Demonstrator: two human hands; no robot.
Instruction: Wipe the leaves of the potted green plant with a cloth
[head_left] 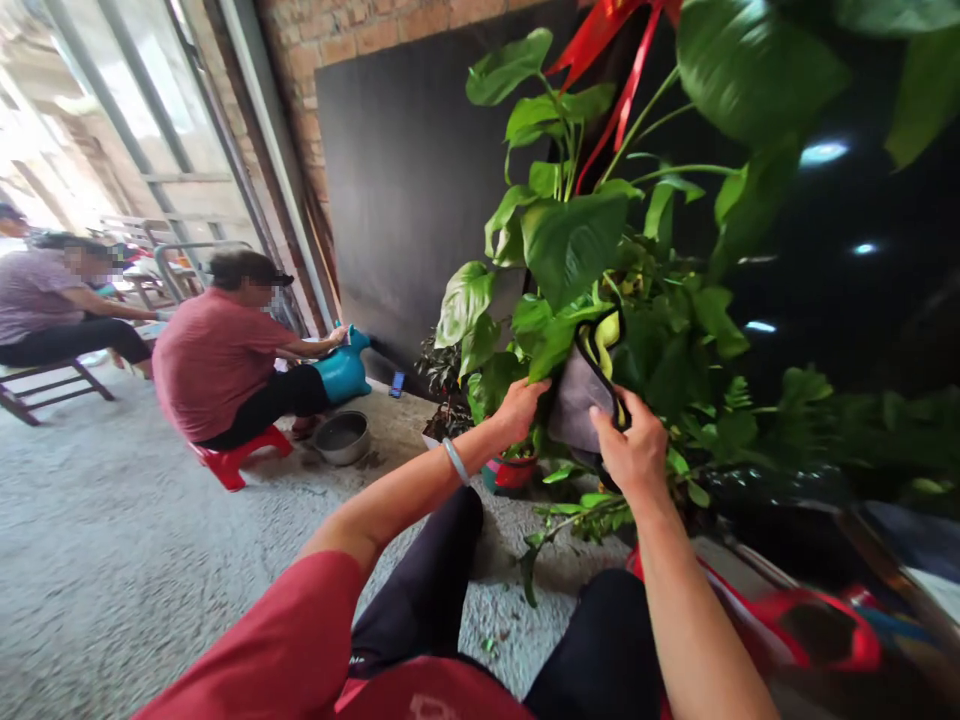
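My right hand (636, 440) is closed around a folded cloth (576, 400), grey on one side and yellow-green on the other, with black edging. The thumb presses on the grey side. To its left, my left hand (521, 408) is closed at the tip of a green leaf (556, 345), fingertips beside the cloth's edge; part of the grip is hidden. Both hands are in front of a tall potted plant (577, 250) with broad glossy leaves. A red ribbon (600, 50) hangs among its upper stems.
Left, a person in a red shirt (217, 360) sits on a red stool (240, 458) beside a blue animal-shaped toy (345, 368) and a metal basin (341, 438). A phone (397, 384) lies near a dark panel (420, 190). Another person (45, 290) sits farther left.
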